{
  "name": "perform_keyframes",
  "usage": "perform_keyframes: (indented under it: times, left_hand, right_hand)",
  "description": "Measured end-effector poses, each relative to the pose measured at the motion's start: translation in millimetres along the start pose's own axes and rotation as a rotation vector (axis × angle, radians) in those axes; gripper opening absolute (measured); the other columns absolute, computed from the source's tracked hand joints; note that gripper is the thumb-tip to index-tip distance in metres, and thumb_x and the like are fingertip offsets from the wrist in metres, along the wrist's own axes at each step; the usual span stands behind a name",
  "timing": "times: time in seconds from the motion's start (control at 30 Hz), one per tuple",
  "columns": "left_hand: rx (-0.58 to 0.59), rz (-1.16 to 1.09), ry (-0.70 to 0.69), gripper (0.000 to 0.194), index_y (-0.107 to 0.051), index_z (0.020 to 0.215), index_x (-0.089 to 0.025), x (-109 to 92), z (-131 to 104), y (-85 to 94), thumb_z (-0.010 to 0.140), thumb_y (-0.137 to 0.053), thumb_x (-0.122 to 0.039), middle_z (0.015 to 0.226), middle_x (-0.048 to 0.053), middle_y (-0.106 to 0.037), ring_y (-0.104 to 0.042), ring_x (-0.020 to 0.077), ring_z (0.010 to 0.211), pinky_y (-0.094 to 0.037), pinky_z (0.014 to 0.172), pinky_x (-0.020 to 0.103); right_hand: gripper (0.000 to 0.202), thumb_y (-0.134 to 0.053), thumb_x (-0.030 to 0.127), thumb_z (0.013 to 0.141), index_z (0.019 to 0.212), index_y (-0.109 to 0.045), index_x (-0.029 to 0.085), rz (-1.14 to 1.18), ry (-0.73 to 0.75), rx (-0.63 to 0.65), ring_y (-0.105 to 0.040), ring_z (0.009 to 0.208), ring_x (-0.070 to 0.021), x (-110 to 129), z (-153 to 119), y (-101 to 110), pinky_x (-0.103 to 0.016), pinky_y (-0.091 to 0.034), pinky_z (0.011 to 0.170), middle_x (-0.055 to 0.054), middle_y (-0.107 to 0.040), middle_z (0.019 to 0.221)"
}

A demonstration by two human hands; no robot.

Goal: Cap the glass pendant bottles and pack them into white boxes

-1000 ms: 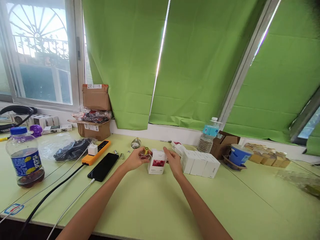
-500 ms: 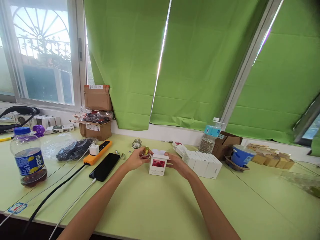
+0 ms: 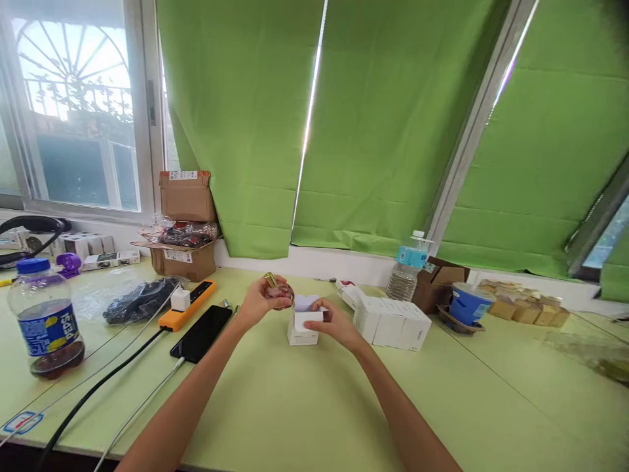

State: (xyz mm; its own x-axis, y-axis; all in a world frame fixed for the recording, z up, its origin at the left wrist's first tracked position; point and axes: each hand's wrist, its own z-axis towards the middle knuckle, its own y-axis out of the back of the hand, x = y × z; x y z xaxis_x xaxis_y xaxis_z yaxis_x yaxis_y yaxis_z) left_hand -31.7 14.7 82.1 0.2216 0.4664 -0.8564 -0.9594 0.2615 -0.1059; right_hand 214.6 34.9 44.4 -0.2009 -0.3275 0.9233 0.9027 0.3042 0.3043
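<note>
My left hand [image 3: 255, 305] is closed around a small round glass bottle [image 3: 281, 298] with a gold top and a reddish look, probably a perfume bottle. It is held tilted at the upper left of a small white carton [image 3: 302, 335]. This carton stands upright on the table with its top open. My right hand [image 3: 335, 326] grips the carton's right side, its thumb on the white flap folded over the front and its fingers at the rim. The inside of the carton is mostly hidden.
Several white cartons [image 3: 390, 322] stand to the right, by a water bottle [image 3: 406, 269] and a blue tub [image 3: 469, 307]. A phone [image 3: 201, 334], an orange power strip [image 3: 189, 307] and a Pepsi bottle [image 3: 46, 328] are on the left, with cables crossing the table.
My left hand has lifted and turned the bottle, so its reddish glass body shows. The carton's flap now hangs over the printed front, and my right hand has moved onto it.
</note>
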Motion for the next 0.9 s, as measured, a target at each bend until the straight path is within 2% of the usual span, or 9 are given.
perform_keyframes:
  times: [0.07,0.17,0.27,0.33,0.43,0.5,0.63,0.77,0.9]
  left_hand:
    - [-0.061,-0.017,-0.055,0.056,-0.059,0.106,-0.016,-11,5,-9.3,0.058,-0.087,-0.026,0.091,0.005,-0.067,-0.065,0.0172,0.082,-0.054,0.075,0.031]
    - [-0.026,0.026,-0.069,0.057,-0.058,0.109,-0.016,-20,9,-34.6,0.059,-0.085,-0.023,0.089,0.004,-0.067,-0.066,0.0178,0.080,-0.054,0.074,0.031]
    - [-0.074,0.186,-0.101,0.059,-0.058,0.113,-0.020,-15,6,-57.9,0.059,-0.083,-0.020,0.088,0.002,-0.068,-0.066,0.0169,0.079,-0.053,0.074,0.029]
    - [-0.111,0.319,-0.103,0.053,-0.059,0.110,-0.021,-6,4,-63.7,0.061,-0.080,-0.018,0.087,0.001,-0.068,-0.066,0.0165,0.078,-0.052,0.074,0.029]
    - [-0.130,0.400,-0.080,0.043,-0.059,0.108,-0.020,5,3,-56.5,0.067,-0.075,-0.018,0.091,0.002,-0.069,-0.066,0.0168,0.081,-0.052,0.075,0.029]
    - [-0.083,0.388,-0.062,0.041,-0.058,0.110,-0.019,7,4,-47.5,0.071,-0.071,-0.019,0.095,0.003,-0.069,-0.066,0.0171,0.084,-0.052,0.077,0.029]
    - [0.037,0.373,-0.012,0.047,-0.055,0.116,-0.019,8,5,-37.7,0.071,-0.071,-0.017,0.093,0.004,-0.070,-0.067,0.0177,0.085,-0.051,0.077,0.029]
    - [-0.006,0.488,0.005,0.051,-0.054,0.113,-0.020,10,3,-38.5,0.066,-0.075,-0.017,0.085,0.001,-0.069,-0.066,0.0175,0.079,-0.048,0.070,0.028]
    - [-0.014,0.570,-0.003,0.046,-0.054,0.105,-0.021,13,2,-37.9,0.065,-0.076,-0.023,0.084,-0.001,-0.068,-0.064,0.0165,0.075,-0.044,0.065,0.026]
  right_hand:
    - [0.051,-0.085,0.043,0.059,0.092,-0.050,0.025,0.023,0.013,-0.002,-0.061,0.079,-0.0186,-1,0,-5,-0.028,-0.047,0.066,0.001,-0.064,0.086]
    - [0.053,-0.085,0.042,0.061,0.096,-0.049,0.026,0.089,0.042,0.020,-0.063,0.082,-0.0202,2,-1,-14,-0.030,-0.049,0.068,0.000,-0.065,0.093]
    - [0.063,-0.086,0.041,0.059,0.108,-0.048,0.027,0.142,0.072,0.010,-0.064,0.092,-0.0230,7,-2,-23,-0.034,-0.051,0.074,-0.003,-0.065,0.104]
    - [0.066,-0.086,0.041,0.058,0.110,-0.048,0.027,0.143,0.079,-0.007,-0.064,0.092,-0.0231,8,-3,-26,-0.034,-0.052,0.075,-0.003,-0.065,0.104]
    - [0.063,-0.085,0.044,0.059,0.104,-0.045,0.026,0.140,0.060,-0.007,-0.064,0.083,-0.0213,8,-3,-28,-0.033,-0.051,0.070,-0.001,-0.066,0.092]
    - [0.065,-0.085,0.044,0.060,0.106,-0.042,0.027,0.162,0.056,0.010,-0.064,0.081,-0.0209,5,-3,-28,-0.033,-0.052,0.069,0.000,-0.065,0.090]
    - [0.081,-0.086,0.039,0.059,0.124,-0.037,0.029,0.209,0.080,0.018,-0.065,0.085,-0.0211,-3,1,-31,-0.034,-0.053,0.072,-0.003,-0.065,0.100]
    - [0.104,-0.087,0.033,0.057,0.141,-0.026,0.031,0.234,0.067,0.045,-0.064,0.097,-0.0229,-8,2,-27,-0.038,-0.052,0.082,-0.006,-0.063,0.114]
    - [0.083,-0.089,0.032,0.054,0.127,-0.050,0.025,0.201,-0.029,0.272,-0.061,0.108,-0.0269,-8,-1,-18,-0.041,-0.049,0.093,-0.005,-0.066,0.115]
